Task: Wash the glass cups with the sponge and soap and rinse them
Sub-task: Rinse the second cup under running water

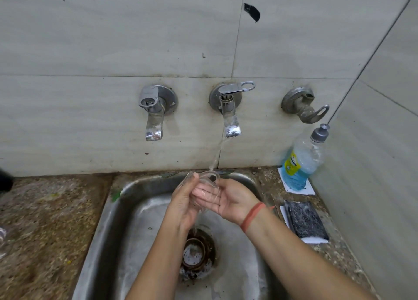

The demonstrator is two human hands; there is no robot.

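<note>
Steel sink under three wall taps.
On the tiled wall above the sink: left tap, middle tap running, crusted right tap. A rusty drain sits in its floor, and a speckled counter flanks it.

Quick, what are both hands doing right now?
Left hand: closed, gripping the glass cup.
Right hand: open, palm up, straight fingers against the cup.
</note>
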